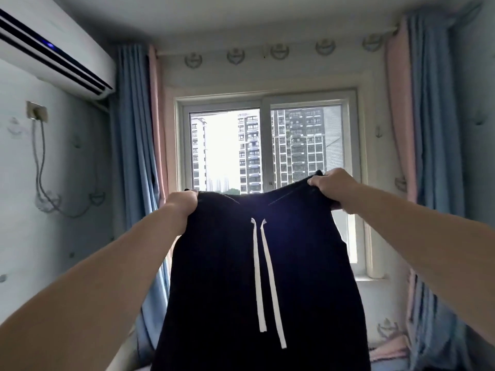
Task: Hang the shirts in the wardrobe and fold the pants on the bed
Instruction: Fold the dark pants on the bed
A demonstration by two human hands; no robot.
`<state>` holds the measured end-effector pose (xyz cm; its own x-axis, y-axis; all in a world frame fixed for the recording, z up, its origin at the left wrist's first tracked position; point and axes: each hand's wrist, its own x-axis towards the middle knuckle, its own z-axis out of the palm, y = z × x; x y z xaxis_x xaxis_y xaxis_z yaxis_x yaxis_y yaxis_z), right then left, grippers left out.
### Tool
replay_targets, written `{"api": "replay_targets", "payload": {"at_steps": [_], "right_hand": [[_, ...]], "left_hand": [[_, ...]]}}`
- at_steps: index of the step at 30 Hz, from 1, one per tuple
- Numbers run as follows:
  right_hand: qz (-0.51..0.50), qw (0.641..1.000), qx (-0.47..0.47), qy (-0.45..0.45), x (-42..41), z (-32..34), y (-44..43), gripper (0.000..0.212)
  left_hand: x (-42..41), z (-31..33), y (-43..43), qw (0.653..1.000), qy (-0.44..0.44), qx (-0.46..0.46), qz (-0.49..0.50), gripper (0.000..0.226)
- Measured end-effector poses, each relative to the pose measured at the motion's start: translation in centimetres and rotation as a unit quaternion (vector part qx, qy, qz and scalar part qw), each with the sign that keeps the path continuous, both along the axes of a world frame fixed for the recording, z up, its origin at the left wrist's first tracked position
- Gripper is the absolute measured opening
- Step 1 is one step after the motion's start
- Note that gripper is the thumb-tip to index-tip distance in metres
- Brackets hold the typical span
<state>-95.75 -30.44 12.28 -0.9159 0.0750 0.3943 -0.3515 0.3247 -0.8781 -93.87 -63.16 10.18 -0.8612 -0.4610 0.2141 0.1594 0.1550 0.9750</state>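
window (pixel 227 145) at 12, blue-pink curtains (pixel 134 156) at 9 and 3, ac unit (pixel 53 49) at 10. black pants (pixel 308 277) hang at 6, blocking the window's lower part. your left hand (pixel 183 203) and right hand (pixel 333 187) each clamp a waistband corner, well apart. two white drawstrings (pixel 257 277) dangle down the front.

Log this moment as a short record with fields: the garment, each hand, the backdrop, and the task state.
garment: black pants, held up spread by the waistband, legs hanging down
detail: white drawstring, two ends hanging down the front
left: left hand grips the waistband's left corner
right: right hand grips the right corner, slightly higher
backdrop: window between blue curtains; air conditioner on the left wall
task state: pants not yet folded
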Motion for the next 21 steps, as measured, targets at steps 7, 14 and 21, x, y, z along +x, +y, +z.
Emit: {"api": "replay_targets", "payload": {"at_steps": [7,14,21], "right_hand": [[0.101,0.994,0.022,-0.028,3.1,1.3,-4.7,0.009],[0.132,0.990,0.037,0.011,4.6,1.6,-7.6,0.025],[0.185,0.980,0.051,0.056,5.3,1.6,-8.8,0.022]], "left_hand": [[1.9,0.5,3.2,0.983,0.067,0.113,-0.126,0.025],[5.5,-0.1,7.1,0.965,0.097,0.059,-0.237,0.031],[6.0,-2.7,7.8,0.949,0.116,-0.032,-0.292,0.057]]}}
